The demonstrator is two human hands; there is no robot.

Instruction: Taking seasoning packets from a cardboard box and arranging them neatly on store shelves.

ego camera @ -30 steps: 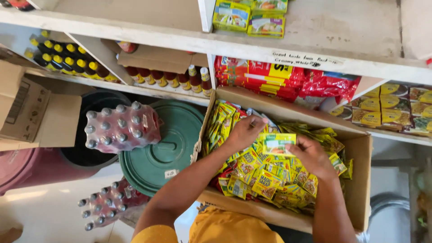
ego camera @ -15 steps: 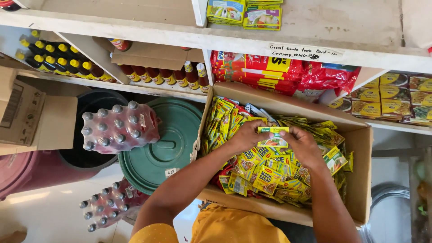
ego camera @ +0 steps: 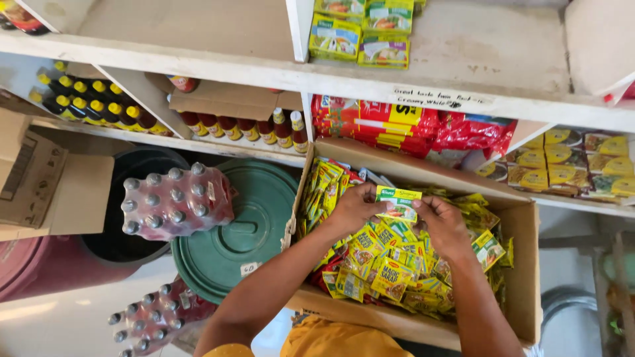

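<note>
Nearest the camera, both forearms reach up over the cardboard box [ego camera: 522, 264], which is heaped with small yellow and green seasoning packets [ego camera: 390, 271]. The left hand [ego camera: 354, 208] and the right hand [ego camera: 444, 223] meet above that heap, each pinching one end of a single green sachet [ego camera: 397, 201]: thumb and fingertips are closed on its left edge and on its right edge, the remaining fingers curled. The sachet is flat and rectangular, green with a lighter picture panel, facing the camera. Its long axis runs left to right, nearly level, held just clear of the pile. Left of the box sit a green bin lid [ego camera: 245, 231] and a shrink-wrapped bottle pack [ego camera: 173, 200]. Beyond, shelves carry red packets [ego camera: 410, 129] and sauce bottles [ego camera: 245, 125].
</note>
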